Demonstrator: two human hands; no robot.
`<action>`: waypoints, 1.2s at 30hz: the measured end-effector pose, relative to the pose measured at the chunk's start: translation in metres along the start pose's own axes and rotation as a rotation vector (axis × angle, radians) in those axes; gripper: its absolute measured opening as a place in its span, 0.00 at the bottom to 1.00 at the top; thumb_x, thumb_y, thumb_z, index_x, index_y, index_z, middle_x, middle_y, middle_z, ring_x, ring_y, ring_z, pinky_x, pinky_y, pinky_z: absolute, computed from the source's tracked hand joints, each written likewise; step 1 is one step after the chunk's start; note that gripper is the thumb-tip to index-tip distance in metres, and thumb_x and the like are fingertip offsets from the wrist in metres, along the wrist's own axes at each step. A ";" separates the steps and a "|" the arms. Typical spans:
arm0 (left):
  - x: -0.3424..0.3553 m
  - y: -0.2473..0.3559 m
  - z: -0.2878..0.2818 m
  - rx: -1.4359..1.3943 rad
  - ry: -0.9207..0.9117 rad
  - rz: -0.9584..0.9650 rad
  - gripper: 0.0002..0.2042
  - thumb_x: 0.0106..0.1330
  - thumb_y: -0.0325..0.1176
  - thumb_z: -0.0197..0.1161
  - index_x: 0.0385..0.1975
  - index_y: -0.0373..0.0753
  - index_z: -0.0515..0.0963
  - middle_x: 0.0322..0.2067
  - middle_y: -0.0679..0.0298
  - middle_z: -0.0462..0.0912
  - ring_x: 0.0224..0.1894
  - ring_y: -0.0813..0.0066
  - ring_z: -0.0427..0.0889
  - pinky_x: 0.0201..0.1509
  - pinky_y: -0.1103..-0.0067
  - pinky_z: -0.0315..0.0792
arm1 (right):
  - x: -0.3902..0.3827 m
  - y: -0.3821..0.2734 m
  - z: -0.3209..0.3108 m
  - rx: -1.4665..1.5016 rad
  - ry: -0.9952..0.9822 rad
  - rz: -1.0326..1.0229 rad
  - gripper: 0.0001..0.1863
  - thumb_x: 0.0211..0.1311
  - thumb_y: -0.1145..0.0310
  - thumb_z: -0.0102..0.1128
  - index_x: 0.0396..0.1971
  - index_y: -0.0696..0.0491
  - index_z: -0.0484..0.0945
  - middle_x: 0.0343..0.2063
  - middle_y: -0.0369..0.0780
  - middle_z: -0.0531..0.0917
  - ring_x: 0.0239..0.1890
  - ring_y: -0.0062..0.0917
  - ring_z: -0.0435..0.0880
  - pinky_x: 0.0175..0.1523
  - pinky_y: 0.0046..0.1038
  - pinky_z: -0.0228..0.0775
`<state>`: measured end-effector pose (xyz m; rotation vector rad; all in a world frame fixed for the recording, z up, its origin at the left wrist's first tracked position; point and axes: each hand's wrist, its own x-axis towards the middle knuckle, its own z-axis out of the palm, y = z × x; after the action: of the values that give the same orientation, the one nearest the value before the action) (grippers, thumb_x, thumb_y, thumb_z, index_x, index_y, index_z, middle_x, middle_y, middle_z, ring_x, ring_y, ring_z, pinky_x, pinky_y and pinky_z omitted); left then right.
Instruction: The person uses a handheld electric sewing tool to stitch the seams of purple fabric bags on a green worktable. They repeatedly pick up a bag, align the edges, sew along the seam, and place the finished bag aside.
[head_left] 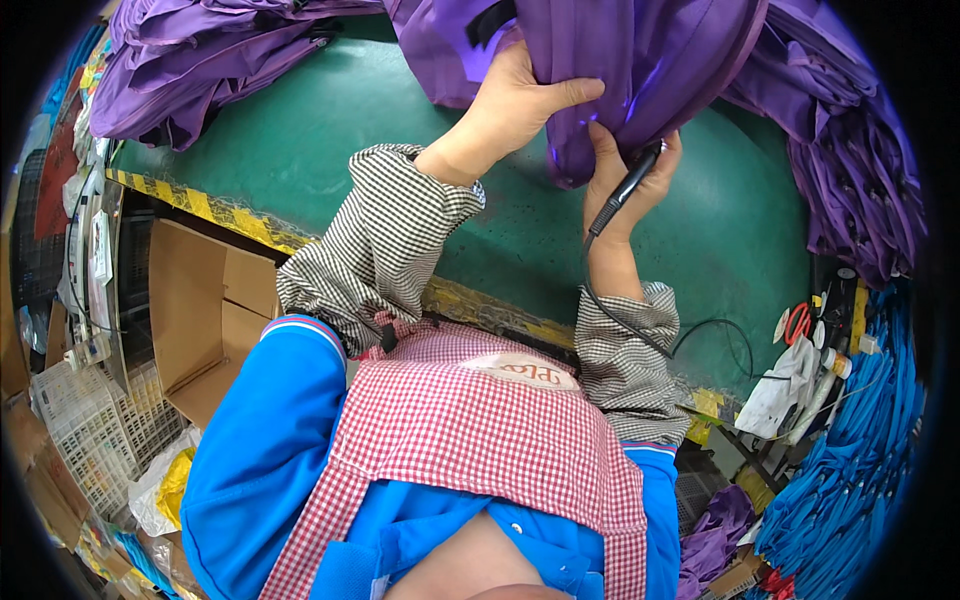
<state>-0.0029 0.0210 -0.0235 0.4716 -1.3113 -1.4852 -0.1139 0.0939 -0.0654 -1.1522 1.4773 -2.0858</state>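
The widest thing is a green, smooth-topped table (520, 250) with a yellow-and-black taped edge. Above its far part is a soft purple fabric piece (640, 60), between a folded purple fabric pile (190, 75) on the left and hanging purple cloth (860, 170) on the right. A heap of bright blue straps (850, 440) lies at lower right. The left hand (515, 112) is closed on the piece, its thumb extended over the front. The right hand (640, 205) holds, with curled fingers, a slim black corded tool (628, 188) near the lower edge; whether it also grips fabric, I cannot tell.
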 end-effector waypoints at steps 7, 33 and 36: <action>0.001 -0.002 0.006 0.246 -0.015 0.000 0.19 0.47 0.25 0.73 0.41 0.32 0.77 0.37 0.59 0.83 0.39 0.74 0.82 0.45 0.79 0.76 | 0.002 -0.008 0.003 0.032 0.114 -0.073 0.32 0.49 0.76 0.72 0.52 0.61 0.63 0.41 0.39 0.76 0.43 0.24 0.77 0.52 0.23 0.69; 0.005 0.003 0.002 0.341 -0.095 -0.050 0.22 0.51 0.30 0.71 0.45 0.31 0.73 0.39 0.58 0.81 0.40 0.72 0.81 0.47 0.77 0.74 | -0.005 -0.083 -0.065 -0.367 -0.360 -0.796 0.10 0.67 0.68 0.47 0.29 0.58 0.73 0.23 0.43 0.77 0.24 0.28 0.76 0.49 0.38 0.72; -0.023 0.014 0.016 0.439 -0.236 -0.034 0.23 0.63 0.32 0.64 0.55 0.32 0.67 0.46 0.60 0.79 0.45 0.74 0.78 0.52 0.75 0.72 | 0.042 -0.081 -0.011 -0.334 -0.076 -0.905 0.09 0.66 0.67 0.56 0.32 0.58 0.73 0.36 0.51 0.81 0.34 0.36 0.83 0.46 0.35 0.74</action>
<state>-0.0009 0.0506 -0.0137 0.6136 -1.8383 -1.3065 -0.1337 0.1054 0.0236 -2.3392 1.4474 -2.2872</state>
